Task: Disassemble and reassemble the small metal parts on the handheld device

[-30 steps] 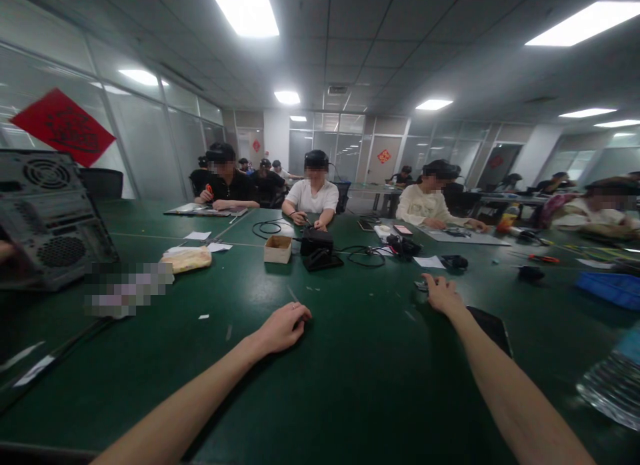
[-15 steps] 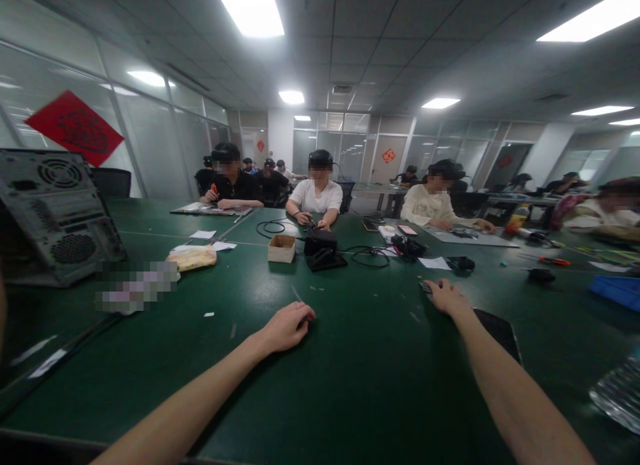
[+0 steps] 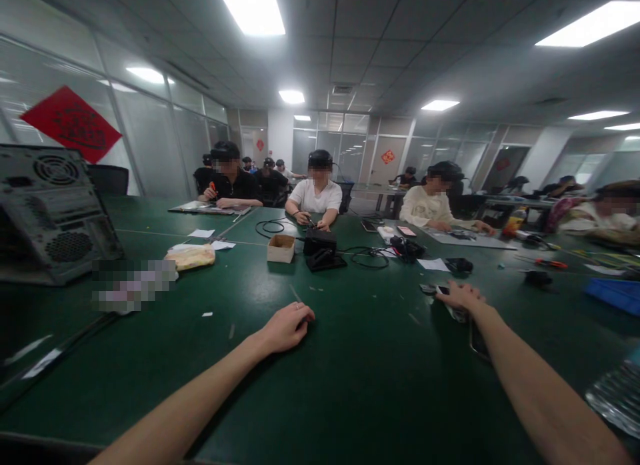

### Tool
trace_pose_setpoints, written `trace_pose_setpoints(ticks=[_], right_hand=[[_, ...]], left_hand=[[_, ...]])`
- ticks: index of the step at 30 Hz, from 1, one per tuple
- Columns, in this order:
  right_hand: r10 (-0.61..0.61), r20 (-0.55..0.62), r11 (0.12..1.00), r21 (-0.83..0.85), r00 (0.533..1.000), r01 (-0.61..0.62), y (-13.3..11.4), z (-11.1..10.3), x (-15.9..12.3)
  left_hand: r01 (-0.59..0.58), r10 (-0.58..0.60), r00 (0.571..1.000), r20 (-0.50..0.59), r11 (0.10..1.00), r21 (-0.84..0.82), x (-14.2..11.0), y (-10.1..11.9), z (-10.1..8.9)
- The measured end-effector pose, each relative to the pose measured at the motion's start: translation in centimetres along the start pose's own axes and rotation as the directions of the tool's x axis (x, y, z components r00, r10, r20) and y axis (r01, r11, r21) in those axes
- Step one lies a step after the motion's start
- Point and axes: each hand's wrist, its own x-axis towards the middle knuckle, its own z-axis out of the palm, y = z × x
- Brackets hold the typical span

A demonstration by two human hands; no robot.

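My left hand [image 3: 289,326] rests on the green table [image 3: 350,385] with its fingers curled in, a ring on one finger. No object shows in it. Farther right, my right hand [image 3: 467,297] lies low over the table, fingers stretched out and somewhat apart. Under and beside its fingertips is a small pale object with a dark part [image 3: 454,313], half hidden; I cannot make out its kind. A small metallic piece [image 3: 427,289] lies just left of those fingertips. Partly covered by my right forearm is a flat, dark, phone-like device [image 3: 479,343].
A small open cardboard box [image 3: 281,249] and a black device on a stand [image 3: 321,248] stand ahead, with cables around. A computer case [image 3: 57,215] is at left, a clear plastic bottle [image 3: 617,395] and a blue tray [image 3: 614,293] at right. Several people sit across the table.
My right hand has shifted to the right, away from the small metallic piece, uncovering the pale object. My left hand has stayed in place.
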Motion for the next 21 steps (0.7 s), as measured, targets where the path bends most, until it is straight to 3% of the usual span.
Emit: trace_pose_setpoints(ticks=[3, 12, 21], right_hand=[[0.050, 0.085, 0.998, 0.043, 0.995, -0.054, 0.4, 0.2, -0.1], [0.079, 0.102, 0.991, 0.098, 0.992, -0.089, -0.4, -0.4, -2.1], [0.084, 0.068, 0.982, 0.164, 0.994, -0.094, 0.2, 0.3, -1.1]], left_hand=[[-0.003, 0.003, 1.000, 0.000, 1.000, 0.000, 0.0, -0.2, 0.2], [-0.001, 0.001, 1.000, 0.007, 1.000, -0.025, 0.0, 0.0, 0.0], [0.009, -0.009, 1.000, 0.018, 1.000, 0.003, 0.0, 0.3, -0.2]])
